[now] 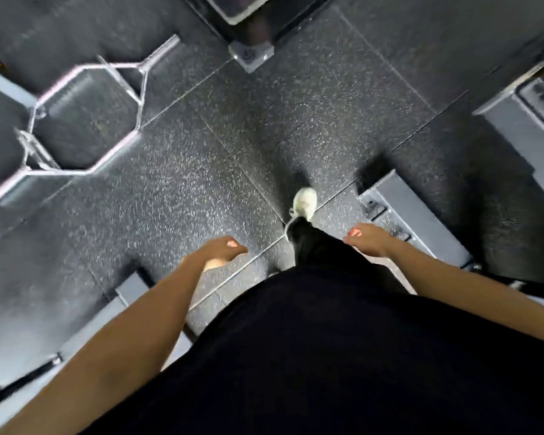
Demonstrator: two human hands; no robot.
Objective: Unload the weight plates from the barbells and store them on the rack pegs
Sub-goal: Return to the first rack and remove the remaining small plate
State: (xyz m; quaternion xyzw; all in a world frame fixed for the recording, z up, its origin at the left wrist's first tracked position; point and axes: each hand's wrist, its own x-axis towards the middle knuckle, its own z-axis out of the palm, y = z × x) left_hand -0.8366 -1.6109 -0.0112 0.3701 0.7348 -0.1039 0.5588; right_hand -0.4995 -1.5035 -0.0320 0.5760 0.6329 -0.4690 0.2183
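I am looking straight down at a dark speckled rubber floor. A silver hexagonal trap bar [85, 120] lies on the floor at the upper left, and its visible sleeve [162, 53] carries no plate. My left hand [222, 251] hangs in front of my body with loosely curled fingers and holds nothing. My right hand [366, 241] hangs the same way, empty, above a grey rack foot. No weight plate or rack peg shows in this view.
A grey steel rack foot [412, 215] lies on the floor at the right, another grey base [129, 296] at the lower left. A rack upright's bolted base [250, 56] stands at top centre. A grey frame [528, 120] fills the right edge. My white shoe [305, 202] steps forward.
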